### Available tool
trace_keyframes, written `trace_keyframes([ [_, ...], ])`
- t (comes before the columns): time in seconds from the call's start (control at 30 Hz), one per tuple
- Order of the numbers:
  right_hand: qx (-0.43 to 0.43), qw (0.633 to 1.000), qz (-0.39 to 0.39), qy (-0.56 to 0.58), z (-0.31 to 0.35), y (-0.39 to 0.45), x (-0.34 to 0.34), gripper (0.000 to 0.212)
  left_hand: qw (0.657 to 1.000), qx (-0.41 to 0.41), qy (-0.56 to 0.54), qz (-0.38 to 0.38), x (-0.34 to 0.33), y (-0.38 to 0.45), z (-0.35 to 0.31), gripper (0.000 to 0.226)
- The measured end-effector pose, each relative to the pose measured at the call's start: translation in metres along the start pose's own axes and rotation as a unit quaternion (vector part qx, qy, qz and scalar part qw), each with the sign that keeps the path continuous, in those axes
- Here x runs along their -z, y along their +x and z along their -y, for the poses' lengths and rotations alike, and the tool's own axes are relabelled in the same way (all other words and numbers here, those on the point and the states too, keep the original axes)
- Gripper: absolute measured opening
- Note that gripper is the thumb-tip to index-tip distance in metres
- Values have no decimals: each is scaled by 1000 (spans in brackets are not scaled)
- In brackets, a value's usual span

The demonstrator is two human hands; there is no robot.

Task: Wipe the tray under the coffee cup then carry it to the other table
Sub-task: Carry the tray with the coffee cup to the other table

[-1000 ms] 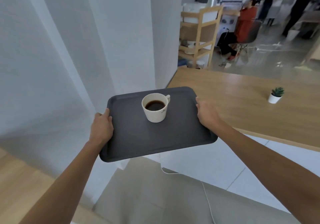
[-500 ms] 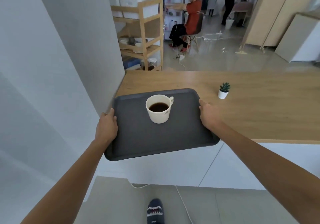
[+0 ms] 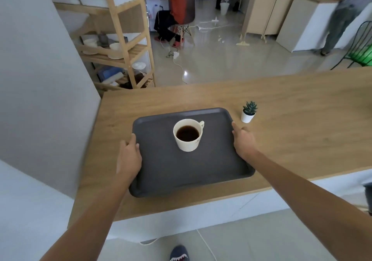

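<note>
A dark grey tray [image 3: 171,172] is over the near part of a wooden counter [image 3: 291,123], its front edge close to the counter's edge. Whether it rests on the wood or hovers just above it, I cannot tell. A white cup of black coffee [image 3: 188,134] stands upright on the tray, a little behind its middle. My left hand [image 3: 128,156] grips the tray's left rim. My right hand [image 3: 242,142] grips the right rim, with the index finger stretched along it.
A small potted succulent [image 3: 249,112] stands on the counter just right of the tray's far corner. A grey wall [image 3: 40,89] bounds the counter's left end. Behind are a wooden shelf [image 3: 124,39] with dishes, a seated person and a standing person.
I have come closer to the counter. The tray with the cup has moved forward from in front of the counter's edge to over its top. Both hands have kept their grip.
</note>
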State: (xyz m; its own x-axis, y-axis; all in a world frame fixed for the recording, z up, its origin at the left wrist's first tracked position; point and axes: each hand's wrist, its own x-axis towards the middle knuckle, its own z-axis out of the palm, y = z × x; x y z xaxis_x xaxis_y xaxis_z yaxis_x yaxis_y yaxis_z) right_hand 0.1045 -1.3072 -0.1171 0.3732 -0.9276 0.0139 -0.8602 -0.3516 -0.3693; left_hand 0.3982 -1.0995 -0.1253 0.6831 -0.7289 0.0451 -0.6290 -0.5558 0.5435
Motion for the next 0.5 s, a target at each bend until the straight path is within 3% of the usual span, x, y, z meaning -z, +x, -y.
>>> trace_keyframes([
  [0.5,-30,999,38,5,-24,115,-39,46,999,36,6,27,-73,102,-20,48],
])
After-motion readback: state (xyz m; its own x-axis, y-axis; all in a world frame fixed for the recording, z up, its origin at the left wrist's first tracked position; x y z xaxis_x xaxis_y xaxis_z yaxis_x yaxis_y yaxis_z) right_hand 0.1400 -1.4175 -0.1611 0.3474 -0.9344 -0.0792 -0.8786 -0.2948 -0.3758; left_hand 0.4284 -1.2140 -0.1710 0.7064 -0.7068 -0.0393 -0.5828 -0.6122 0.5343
